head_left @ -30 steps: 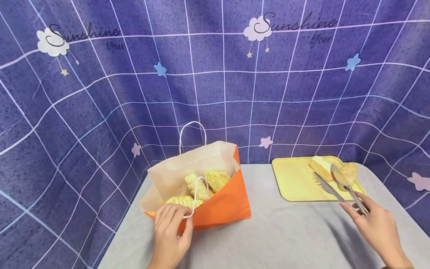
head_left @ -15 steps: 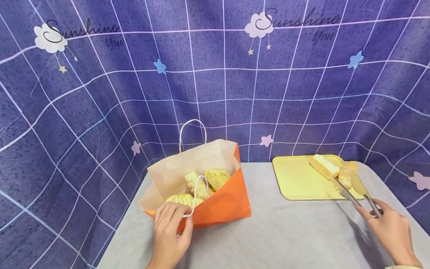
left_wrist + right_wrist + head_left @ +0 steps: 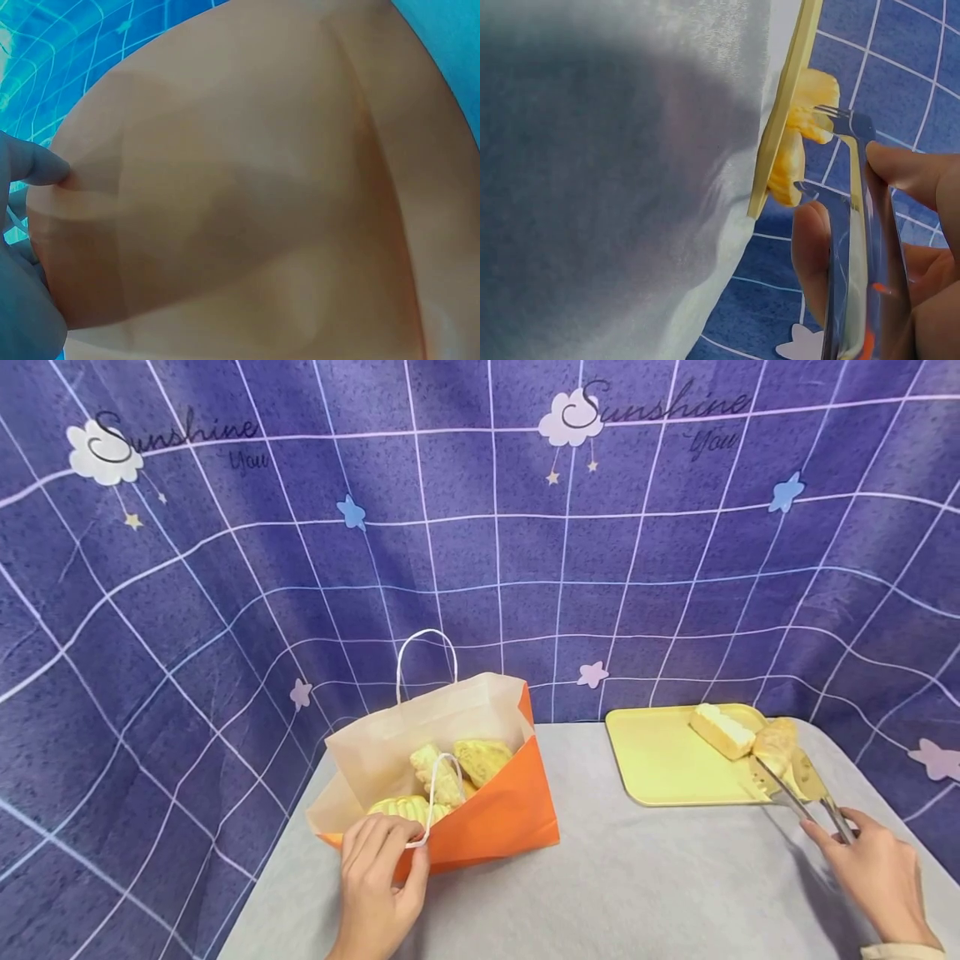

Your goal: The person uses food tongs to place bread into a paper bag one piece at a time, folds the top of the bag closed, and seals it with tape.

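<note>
My left hand (image 3: 382, 877) pinches the near rim of an orange paper bag (image 3: 495, 814), close to its white handle. Fingers and thumb also grip the bag's edge in the left wrist view. Several bread pieces lie inside the bag, among them a ridged one (image 3: 405, 810) near my fingers. At the far right, my right hand (image 3: 873, 872) grips metal serving tongs (image 3: 841, 255) with a forked tip on one arm. The tong tips stand apart on either side of a golden bread roll (image 3: 776, 742) on the yellow tray (image 3: 652, 768). A longer bread piece (image 3: 722, 732) lies left of it.
A grey cloth-covered table (image 3: 600, 877) lies under the bag and tray. Behind and to the left hangs a purple grid-patterned curtain (image 3: 480, 552). The bag's rear handle (image 3: 427, 632) stands upright.
The tongs have moved right from over the two bread pieces, turned, and lowered so their tips flank the golden roll. My left hand keeps its hold on the bag's rim.
</note>
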Demonstrator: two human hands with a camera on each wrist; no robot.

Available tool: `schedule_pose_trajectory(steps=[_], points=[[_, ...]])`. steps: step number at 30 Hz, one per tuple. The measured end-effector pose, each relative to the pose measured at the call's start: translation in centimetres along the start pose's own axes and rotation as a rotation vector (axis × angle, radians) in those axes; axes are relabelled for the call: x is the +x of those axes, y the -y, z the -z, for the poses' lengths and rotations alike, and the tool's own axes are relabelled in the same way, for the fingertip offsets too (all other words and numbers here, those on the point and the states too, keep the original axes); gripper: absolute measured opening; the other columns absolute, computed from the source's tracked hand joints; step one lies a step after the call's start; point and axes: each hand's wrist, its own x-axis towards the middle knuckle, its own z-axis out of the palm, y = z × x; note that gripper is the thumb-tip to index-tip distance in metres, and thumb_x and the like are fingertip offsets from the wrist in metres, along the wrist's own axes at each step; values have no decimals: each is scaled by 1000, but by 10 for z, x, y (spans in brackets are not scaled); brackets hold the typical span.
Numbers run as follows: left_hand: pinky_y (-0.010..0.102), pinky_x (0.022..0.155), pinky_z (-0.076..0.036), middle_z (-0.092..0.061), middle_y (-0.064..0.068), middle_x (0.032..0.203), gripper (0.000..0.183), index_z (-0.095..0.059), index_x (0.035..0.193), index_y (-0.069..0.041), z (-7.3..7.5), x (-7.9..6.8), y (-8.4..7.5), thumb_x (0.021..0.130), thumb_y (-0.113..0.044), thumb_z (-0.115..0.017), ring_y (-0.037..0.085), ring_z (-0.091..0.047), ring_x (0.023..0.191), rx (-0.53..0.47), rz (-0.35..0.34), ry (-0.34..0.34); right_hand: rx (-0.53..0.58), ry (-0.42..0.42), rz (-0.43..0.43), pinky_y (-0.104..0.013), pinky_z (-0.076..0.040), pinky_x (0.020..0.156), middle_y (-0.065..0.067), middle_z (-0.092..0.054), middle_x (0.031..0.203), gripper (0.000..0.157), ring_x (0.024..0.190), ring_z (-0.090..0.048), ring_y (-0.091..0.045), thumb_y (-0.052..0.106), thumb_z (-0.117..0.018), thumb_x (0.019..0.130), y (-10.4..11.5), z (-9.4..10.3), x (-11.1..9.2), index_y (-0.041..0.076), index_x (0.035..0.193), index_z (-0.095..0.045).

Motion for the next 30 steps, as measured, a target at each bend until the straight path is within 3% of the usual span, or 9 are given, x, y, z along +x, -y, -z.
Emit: schedule_pose_trajectory(steps=[6, 11, 17, 21, 23, 28, 30], points=[[32, 93, -34, -63, 2, 84, 10, -68, 85, -9, 0, -3, 1, 77, -9, -62, 24, -58, 81, 5, 10, 0, -9, 21, -36, -58, -41, 52, -27, -67, 73, 50, 67, -57, -59, 30, -75, 83, 1, -2, 6, -13, 106, -62], [32, 93, -34, -63, 2, 83, 10, -68, 85, -9, 0, -3, 1, 76, -8, -62, 24, -58, 81, 3, 2, -7, -14, 57, -69, -63, -40, 62, -39, -63, 91, 55, 79, -54, -66, 33, -73, 84, 2, -7, 10, -16, 107, -61], [32, 94, -34, -63, 2, 83, 10, -68, 84, -9, 0, -4, 1, 76, -9, -61, 24, -58, 81, 7, 5, -7, -21, 88, -76, -61, -40, 64, -43, -59, 100, 61, 85, -53, -67, 35, -71, 86, 1, -15, 16, -20, 107, -58], [31, 94, -34, -63, 2, 84, 11, -68, 84, -9, 1, -4, 1, 75, -9, -62, 24, -58, 81, 9, 12, -2, -18, 100, -67, -56, -40, 57, -41, -60, 91, 59, 76, -55, -63, 35, -72, 85, 0, -20, 21, -20, 104, -58], [31, 94, -34, -63, 2, 84, 11, -68, 84, -9, 1, -5, 1, 75, -9, -62, 24, -58, 81, 8, 15, -1, -15, 96, -62, -52, -38, 52, -37, -61, 79, 56, 66, -55, -57, 33, -73, 84, -1, -21, 23, -19, 97, -59], [32, 94, -34, -63, 2, 84, 12, -68, 84, -9, 0, -4, 1, 74, -8, -62, 24, -58, 81, 6, 7, -8, -22, 98, -65, -45, -33, 44, -20, -53, 56, 46, 49, -50, -41, 33, -73, 83, 0, -25, 26, -9, 74, -54], [32, 94, -35, -63, 2, 83, 12, -68, 84, -9, 0, -3, 1, 74, -8, -62, 25, -58, 81, 5, 1, -13, -30, 109, -68, -46, -32, 43, -20, -52, 55, 46, 48, -49, -41, 33, -73, 84, 1, -27, 28, -6, 71, -52]])
